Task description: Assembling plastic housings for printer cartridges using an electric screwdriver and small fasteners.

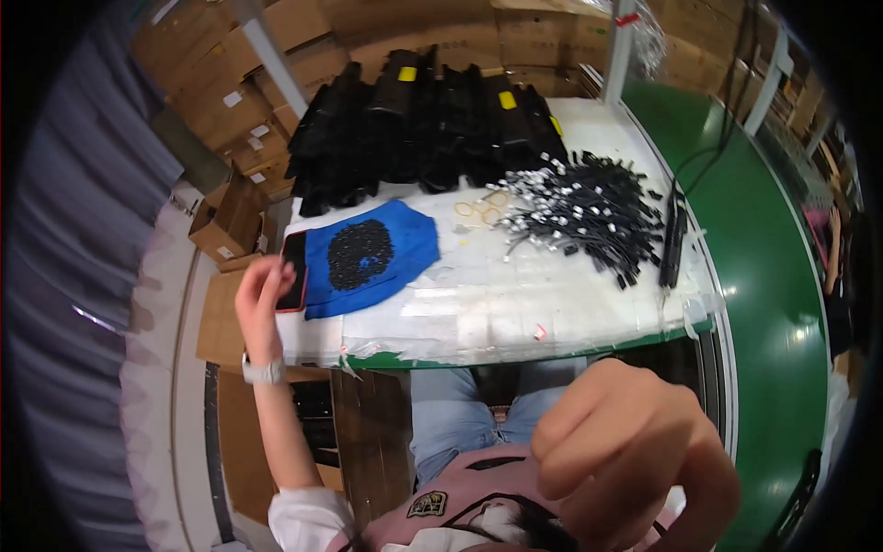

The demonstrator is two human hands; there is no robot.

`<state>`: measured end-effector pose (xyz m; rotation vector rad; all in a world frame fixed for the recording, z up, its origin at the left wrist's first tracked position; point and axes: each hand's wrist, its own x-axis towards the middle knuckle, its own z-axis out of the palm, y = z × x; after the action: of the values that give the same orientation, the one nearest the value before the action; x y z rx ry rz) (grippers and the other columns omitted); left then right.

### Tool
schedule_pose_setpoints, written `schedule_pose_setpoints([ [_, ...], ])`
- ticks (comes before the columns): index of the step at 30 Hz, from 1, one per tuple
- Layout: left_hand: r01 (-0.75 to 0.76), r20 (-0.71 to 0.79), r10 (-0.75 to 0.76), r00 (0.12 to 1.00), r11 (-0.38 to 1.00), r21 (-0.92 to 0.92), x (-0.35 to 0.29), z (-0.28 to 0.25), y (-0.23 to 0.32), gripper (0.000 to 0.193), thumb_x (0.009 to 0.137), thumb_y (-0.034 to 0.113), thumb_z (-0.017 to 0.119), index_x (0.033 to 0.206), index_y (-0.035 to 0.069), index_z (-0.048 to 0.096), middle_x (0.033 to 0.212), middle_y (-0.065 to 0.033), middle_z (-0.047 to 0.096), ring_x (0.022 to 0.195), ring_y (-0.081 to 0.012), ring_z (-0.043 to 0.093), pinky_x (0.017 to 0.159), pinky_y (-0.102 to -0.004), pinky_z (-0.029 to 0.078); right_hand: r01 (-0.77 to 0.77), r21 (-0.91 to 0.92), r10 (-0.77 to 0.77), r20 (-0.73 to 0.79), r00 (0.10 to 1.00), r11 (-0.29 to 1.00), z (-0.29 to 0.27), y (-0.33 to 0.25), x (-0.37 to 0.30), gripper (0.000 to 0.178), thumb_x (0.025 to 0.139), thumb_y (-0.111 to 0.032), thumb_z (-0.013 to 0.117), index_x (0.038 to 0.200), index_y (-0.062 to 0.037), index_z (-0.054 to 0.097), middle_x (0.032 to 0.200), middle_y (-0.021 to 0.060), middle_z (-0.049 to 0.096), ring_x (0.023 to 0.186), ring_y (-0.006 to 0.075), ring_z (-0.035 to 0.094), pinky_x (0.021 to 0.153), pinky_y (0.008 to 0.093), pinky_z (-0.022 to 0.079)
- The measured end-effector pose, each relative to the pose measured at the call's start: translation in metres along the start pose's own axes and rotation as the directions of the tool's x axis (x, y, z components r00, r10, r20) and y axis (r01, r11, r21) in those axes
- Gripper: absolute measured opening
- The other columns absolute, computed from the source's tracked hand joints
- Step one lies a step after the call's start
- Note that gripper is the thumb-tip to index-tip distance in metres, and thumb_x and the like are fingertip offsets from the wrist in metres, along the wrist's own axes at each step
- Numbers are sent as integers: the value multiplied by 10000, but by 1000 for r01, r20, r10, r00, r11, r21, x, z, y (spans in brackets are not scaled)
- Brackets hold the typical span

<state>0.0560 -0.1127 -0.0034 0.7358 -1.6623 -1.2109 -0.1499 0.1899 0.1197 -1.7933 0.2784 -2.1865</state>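
Note:
My left hand, its fingers curled together, is at the left end of the table by a dark phone with a red edge. Whether anything is pinched in those fingers cannot be made out. Right of the phone, a blue cloth lies spread with a heap of small black pieces on it. My right hand is raised close to the camera in front of my chest, fingers folded inward. Anything inside its grip is hidden.
Stacked black sleeve-like bundles with yellow labels line the table's back. At the right lies a pile of short black cables with white connectors, beside yellowish rubber bands. Cardboard boxes stand left; a green surface runs along the right.

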Motion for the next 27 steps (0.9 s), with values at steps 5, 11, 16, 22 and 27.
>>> schedule_pose_setpoints([
  [5,-511,244,454,857,809,290,121,151,30,150,916,147,599,979,14,629,846,-34,630,771,-115,568,699,-256,458,-343,-336,333,-91,939,877,-41,-68,-7,211,486,102,589,612,-63,548,606,82,511,380,129,358,319,259,232],
  [11,-233,214,109,971,210,950,241,256,41,890,732,649,633,1315,3,447,1243,-227,564,1128,-387,560,937,-427,463,-58,-234,46,-56,997,970,-69,-78,-13,247,456,83,597,625,-94,561,599,77,506,373,137,349,340,253,263],
  [16,-157,211,-203,956,252,955,301,236,19,1193,577,623,760,1417,-80,287,1393,-275,432,1267,-356,475,1043,-400,394,-173,-246,167,-47,985,954,-103,-89,-41,256,547,33,691,744,-104,603,658,96,541,396,143,392,336,263,278],
  [22,-17,162,-358,920,378,926,318,246,36,1071,503,532,811,1293,-111,480,1325,-237,518,1211,-320,522,1002,-362,418,59,-207,-49,57,997,977,-126,-77,-26,253,611,63,640,800,-105,619,608,71,511,378,130,357,332,258,263],
  [27,-44,118,-235,965,296,954,313,249,48,892,481,534,813,1122,-61,638,1197,-224,613,1074,-309,613,916,-345,477,48,-258,-48,9,999,965,-127,-76,-26,273,614,63,635,822,-113,616,590,60,498,372,124,346,326,251,249],
])
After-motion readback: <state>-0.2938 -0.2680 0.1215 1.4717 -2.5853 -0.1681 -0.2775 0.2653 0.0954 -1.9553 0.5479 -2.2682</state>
